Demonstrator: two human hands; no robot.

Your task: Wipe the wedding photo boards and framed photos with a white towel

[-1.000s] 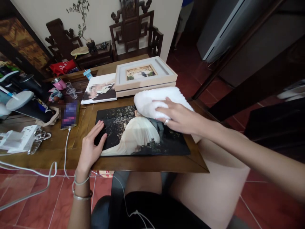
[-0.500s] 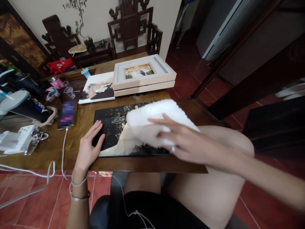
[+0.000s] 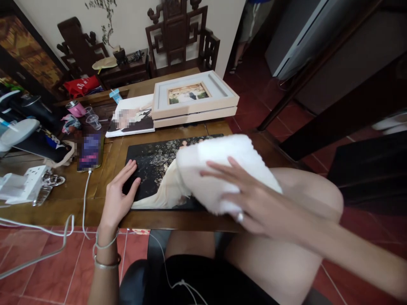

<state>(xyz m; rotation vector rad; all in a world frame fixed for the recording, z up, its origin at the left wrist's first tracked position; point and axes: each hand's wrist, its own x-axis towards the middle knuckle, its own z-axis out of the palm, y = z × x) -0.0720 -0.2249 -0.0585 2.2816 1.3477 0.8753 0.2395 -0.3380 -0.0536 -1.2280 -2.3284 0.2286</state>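
Note:
A large glossy photo print [image 3: 152,167], dark with a white gown in it, lies flat on the low wooden table [image 3: 104,169]. My left hand [image 3: 119,199] rests flat on its near left corner, fingers spread. My right hand [image 3: 251,199] presses a folded white cloth [image 3: 219,169] onto the print's near right part, fingers stretched over the cloth. The cloth covers the print's right side.
Two stacked pale picture frames [image 3: 193,97] and another print [image 3: 132,118] lie at the table's far side. A phone [image 3: 90,152] on a white cable, a power strip [image 3: 20,190], cups and clutter fill the left. Dark carved chairs [image 3: 181,36] stand behind. A person's legs [image 3: 251,25] show in the doorway.
My right hand has dragged the white cloth from the print's far right corner toward me, down to its near right edge. The left hand has stayed in place.

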